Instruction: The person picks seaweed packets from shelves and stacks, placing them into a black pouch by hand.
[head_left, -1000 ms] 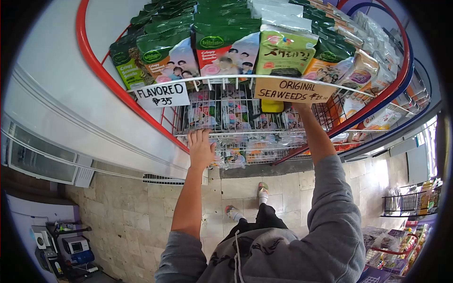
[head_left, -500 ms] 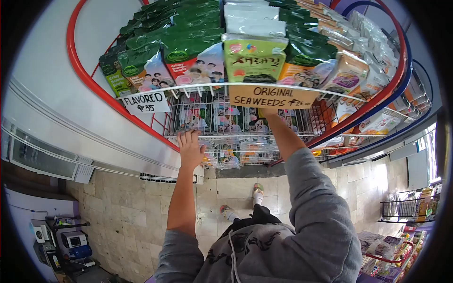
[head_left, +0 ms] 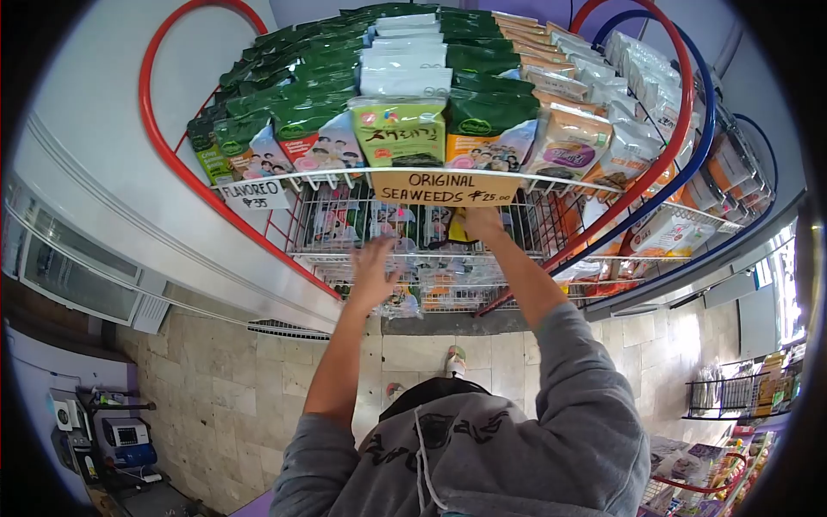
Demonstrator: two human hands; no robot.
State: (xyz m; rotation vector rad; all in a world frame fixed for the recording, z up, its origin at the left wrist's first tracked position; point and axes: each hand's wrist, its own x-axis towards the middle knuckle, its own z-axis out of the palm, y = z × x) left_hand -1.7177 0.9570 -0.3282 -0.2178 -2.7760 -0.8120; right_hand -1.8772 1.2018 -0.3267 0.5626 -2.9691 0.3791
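My left hand (head_left: 374, 274) is at the front edge of the rack's second wire shelf (head_left: 345, 257), fingers apart and a little blurred, with nothing in them. Under the brown "Original Seaweeds" sign (head_left: 448, 189), my right hand (head_left: 484, 224) is closed on a yellow and dark thing (head_left: 461, 229), which may be a cloth or a packet. Part of that hand is hidden by the sign. Behind both hands, seaweed snack packs (head_left: 332, 226) lie in rows on the second shelf. Above them stand green seaweed packs (head_left: 401, 133) on the top shelf.
Red tubes (head_left: 155, 103) and a blue tube (head_left: 708, 129) frame the rack. A white "Flavored" price card (head_left: 255, 195) hangs at the left. More packs (head_left: 439, 297) sit lower down. At the right is another wire rack (head_left: 732, 388); tiled floor (head_left: 241, 388) lies below.
My left hand has lifted from the shelf edge and moved right, toward my right hand. The yellow and dark thing now shows more at my right hand. The view has shifted.
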